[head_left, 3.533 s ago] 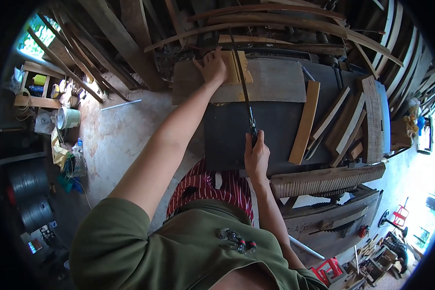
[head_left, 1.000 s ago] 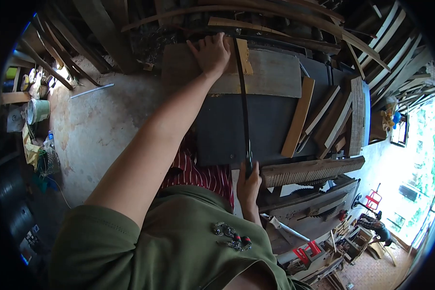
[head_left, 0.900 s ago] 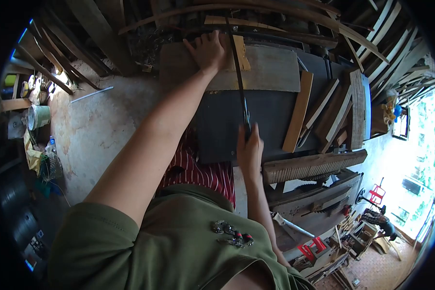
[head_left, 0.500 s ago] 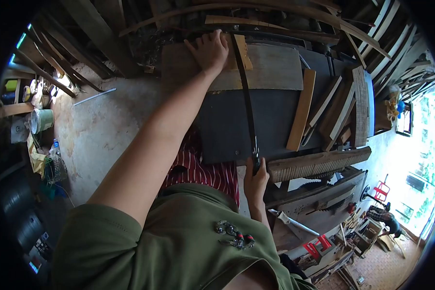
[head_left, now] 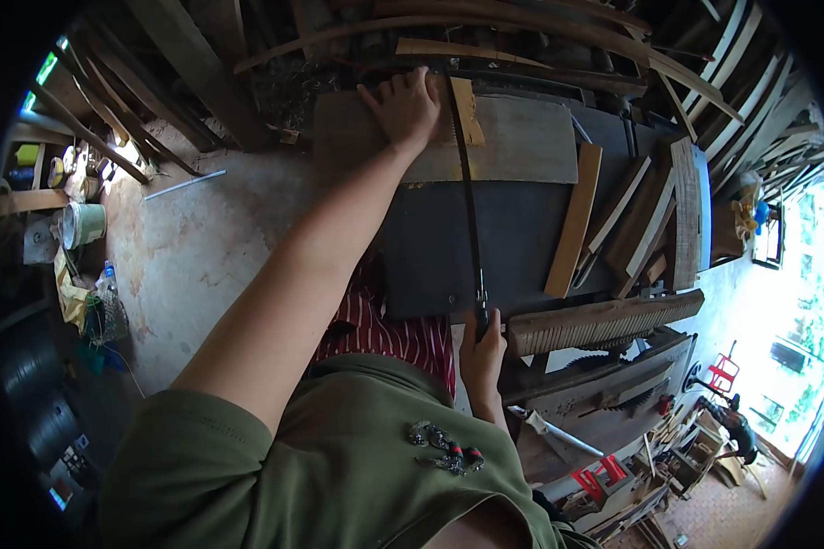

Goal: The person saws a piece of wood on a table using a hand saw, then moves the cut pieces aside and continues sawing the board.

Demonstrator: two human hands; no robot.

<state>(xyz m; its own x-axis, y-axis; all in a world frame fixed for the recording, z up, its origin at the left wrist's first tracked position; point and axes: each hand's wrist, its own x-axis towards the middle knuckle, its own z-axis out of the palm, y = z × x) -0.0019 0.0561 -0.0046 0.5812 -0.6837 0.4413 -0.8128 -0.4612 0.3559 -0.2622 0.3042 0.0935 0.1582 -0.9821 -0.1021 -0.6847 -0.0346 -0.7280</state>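
Observation:
My left hand (head_left: 406,112) is pressed down on a wide grey-brown board (head_left: 526,137), its fingers spread out near the far edge. Just right of those fingers runs the long, narrow dark blade of a handsaw (head_left: 471,215), pointing away from me across the board. My right hand (head_left: 483,352) is wrapped round the saw's black handle, close to my body. A yellowish wood piece with a ragged edge (head_left: 467,112) lies on the board along the blade's right side. The blade's far tip is hard to make out against the dark background.
A dark table (head_left: 430,247) supports the board. Wood strips (head_left: 577,220) and offcuts lie on its right. A ridged dark beam (head_left: 604,320) and a large toothed blade (head_left: 636,398) are near my right arm. Another person (head_left: 734,430) bends over at far right.
The view has shifted slightly, so the board and saw appear a little lower. Both hands keep their places on the board and the saw handle; the blade's angle differs slightly.

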